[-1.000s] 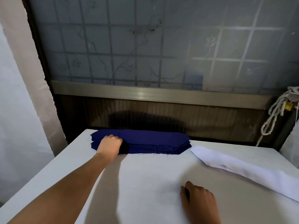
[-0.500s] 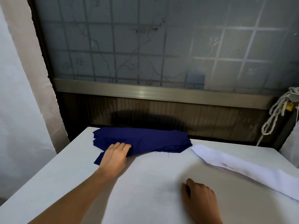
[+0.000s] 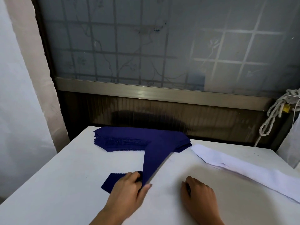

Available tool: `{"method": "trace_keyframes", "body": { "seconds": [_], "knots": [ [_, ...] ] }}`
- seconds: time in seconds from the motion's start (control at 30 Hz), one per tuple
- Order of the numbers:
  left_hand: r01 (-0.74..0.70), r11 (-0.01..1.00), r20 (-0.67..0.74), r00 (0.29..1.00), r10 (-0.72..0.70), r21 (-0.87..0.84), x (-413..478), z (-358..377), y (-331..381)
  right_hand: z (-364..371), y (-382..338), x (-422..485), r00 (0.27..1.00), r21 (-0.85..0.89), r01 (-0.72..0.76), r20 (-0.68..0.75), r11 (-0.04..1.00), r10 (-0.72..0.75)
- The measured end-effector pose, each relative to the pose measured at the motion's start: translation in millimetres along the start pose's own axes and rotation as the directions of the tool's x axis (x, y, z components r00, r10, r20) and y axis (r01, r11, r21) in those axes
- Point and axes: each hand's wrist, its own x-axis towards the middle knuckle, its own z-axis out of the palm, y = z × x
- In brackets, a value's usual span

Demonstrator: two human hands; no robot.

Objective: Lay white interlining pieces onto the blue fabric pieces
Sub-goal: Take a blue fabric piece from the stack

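Where the white desk (image 3: 65,184) meets the dark ribbed panel at its far edge, a stack of blue fabric pieces (image 3: 123,140) lies flat: many thin layers of deep navy woven cloth, long and narrow, with angled ends and slightly frayed edges. One blue strip (image 3: 154,158) runs from the top of the stack, near its right end, down toward the near side of the desk. It twists along the way, and its near end lies flat on the desk as a small angled tab.

The left hand (image 3: 128,190) holds this strip at the twist, thumb on one face and fingers on the other, a narrow pinching grip. The right hand (image 3: 199,197) rests knuckles-up on the desk, well apart from the cloth, its fingers tucked under. Whether its grip encloses anything cannot be told.

The white interlining (image 3: 243,166), a long soft band with a blunt pointed tip, lies diagonally on the right of the desk. Its tip sits just beside the stack's right end, not on any blue piece.

Behind, frosted glass (image 3: 146,46) shows a grid of bars above a brushed metal rail (image 3: 146,90). A knotted pale rope (image 3: 272,117) hangs at the right.
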Motion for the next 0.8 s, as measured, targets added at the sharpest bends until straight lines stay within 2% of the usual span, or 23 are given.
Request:
{"method": "trace_keyframes", "body": {
  "seconds": [0.07, 0.13, 0.23, 0.3, 0.43, 0.53, 0.6, 0.7, 0.8],
  "knots": [
    [-0.076, 0.997, 0.091, 0.993, 0.079, -0.028, -10, -9, 1, -2, 1, -2, 0.977, 0.043, 0.128, -0.176, 0.991, -0.119],
    [-0.152, 0.988, 0.157, 0.975, 0.155, -0.033, -17, -17, -2, -5, 0, -3, 0.954, 0.059, 0.212, -0.227, 0.976, -0.193],
    [-0.296, 0.954, 0.252, 0.921, 0.296, -0.036, -25, -31, -5, -6, 0, -4, 0.934, 0.076, 0.336, -0.156, 0.939, -0.321],
    [-0.377, 0.926, 0.332, 0.87, 0.364, -0.027, -27, -43, -6, -5, -2, -4, 0.903, 0.041, 0.43, -0.037, 0.902, -0.428],
    [-0.491, 0.871, 0.453, 0.781, 0.43, 0.02, -32, -53, -2, 1, -3, 0, 0.858, -0.02, 0.498, 0.16, 0.867, -0.489],
    [-0.472, 0.881, 0.514, 0.762, 0.393, 0.025, -39, -49, 1, 8, 0, 0, 0.854, -0.012, 0.483, 0.224, 0.875, -0.469],
    [-0.453, 0.89, 0.505, 0.783, 0.363, 0.061, -40, -45, -1, 7, -2, -1, 0.876, -0.008, 0.446, 0.207, 0.895, -0.435],
    [-0.204, 0.972, 0.476, 0.871, 0.126, 0.117, -37, -45, -10, 5, -6, -6, 0.94, -0.065, 0.335, 0.09, 0.94, -0.329],
    [0.055, 0.996, 0.419, 0.904, -0.079, 0.07, -33, -38, -20, 4, -5, -11, 0.982, -0.118, 0.174, -0.056, 0.978, -0.182]
  ]
}}
